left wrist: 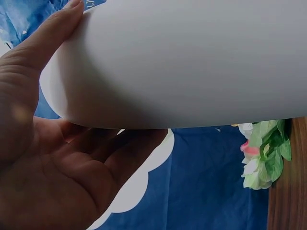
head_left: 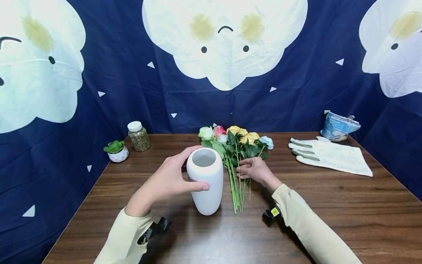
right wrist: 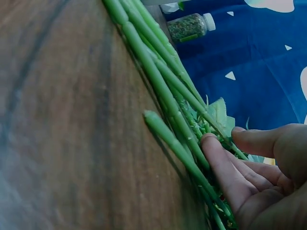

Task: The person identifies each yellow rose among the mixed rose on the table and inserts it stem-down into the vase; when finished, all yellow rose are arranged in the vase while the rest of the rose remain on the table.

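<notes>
My left hand (head_left: 171, 178) grips a white vase (head_left: 211, 183) near its top, thumb across the front and fingers round the far side. The vase is upright on the table, its open mouth facing up. In the left wrist view, its smooth side (left wrist: 182, 67) fills much of the picture. Beside it lies a bunch of artificial flowers (head_left: 248, 138) in yellow, pink, white and pale blue, with green stems (head_left: 234, 194) towards me. Among these stems, my right hand (head_left: 256, 170) pinches a flower stem between thumb and fingers; the right wrist view shows the fingertips (right wrist: 211, 143) against the stems.
On the left stand a small potted succulent (head_left: 118, 154) and a white-lidded jar (head_left: 140, 137) of dried green bits. White gloves (head_left: 333, 156) lie at the right, near a crumpled blue bag (head_left: 339, 126). A dark blue cloth (head_left: 132, 88) with cloud faces hangs behind the wooden table (head_left: 329, 212).
</notes>
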Demonstrator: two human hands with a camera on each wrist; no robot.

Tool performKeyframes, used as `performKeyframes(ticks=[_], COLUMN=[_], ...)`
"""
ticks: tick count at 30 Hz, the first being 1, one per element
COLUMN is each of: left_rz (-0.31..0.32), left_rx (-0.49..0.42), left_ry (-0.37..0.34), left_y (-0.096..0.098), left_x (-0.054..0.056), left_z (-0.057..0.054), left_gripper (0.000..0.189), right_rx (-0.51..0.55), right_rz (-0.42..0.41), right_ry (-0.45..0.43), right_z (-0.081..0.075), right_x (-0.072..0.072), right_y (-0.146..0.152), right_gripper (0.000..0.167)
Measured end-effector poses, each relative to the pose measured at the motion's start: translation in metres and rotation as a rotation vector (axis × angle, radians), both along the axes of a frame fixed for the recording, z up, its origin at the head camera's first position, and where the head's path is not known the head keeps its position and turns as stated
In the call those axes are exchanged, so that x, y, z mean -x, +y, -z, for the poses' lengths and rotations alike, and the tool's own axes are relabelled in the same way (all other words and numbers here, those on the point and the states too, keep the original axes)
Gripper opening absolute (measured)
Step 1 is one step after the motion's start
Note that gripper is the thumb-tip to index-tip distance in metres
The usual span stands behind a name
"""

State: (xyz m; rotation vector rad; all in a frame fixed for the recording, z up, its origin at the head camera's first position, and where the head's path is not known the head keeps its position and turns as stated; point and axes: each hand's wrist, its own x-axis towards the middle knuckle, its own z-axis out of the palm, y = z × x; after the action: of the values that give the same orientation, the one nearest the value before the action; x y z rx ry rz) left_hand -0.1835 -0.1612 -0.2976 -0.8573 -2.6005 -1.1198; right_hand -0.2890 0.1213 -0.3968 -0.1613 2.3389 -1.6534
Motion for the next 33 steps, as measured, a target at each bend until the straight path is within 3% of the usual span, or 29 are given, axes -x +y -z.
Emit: performKeyframes(ticks=[11,23,33], left_rz=[-0.008,0.001,-0.005], left_rx=[-0.003,-0.016,-0.029], left_ry=[-0.012,-0.022,-0.036], left_y=[0.002,0.002,0.002], left_x=[-0.001,-0.002,-0.003], left_z=[0.000,0.001,0.000], left_gripper=[0.088,0.086,0.087], right_rx=[0.012,0.112,0.160], right_rz=[0.014,-0.006,-0.002], right_ry=[-0.008,-0.007,0.078], right_z=[0.001,-0.004,-0.023], right_x=[-0.003,-0.003,-0.006], right_y=[-0.002,0.005,0.014], right_gripper=[0.048,0.038,0.038])
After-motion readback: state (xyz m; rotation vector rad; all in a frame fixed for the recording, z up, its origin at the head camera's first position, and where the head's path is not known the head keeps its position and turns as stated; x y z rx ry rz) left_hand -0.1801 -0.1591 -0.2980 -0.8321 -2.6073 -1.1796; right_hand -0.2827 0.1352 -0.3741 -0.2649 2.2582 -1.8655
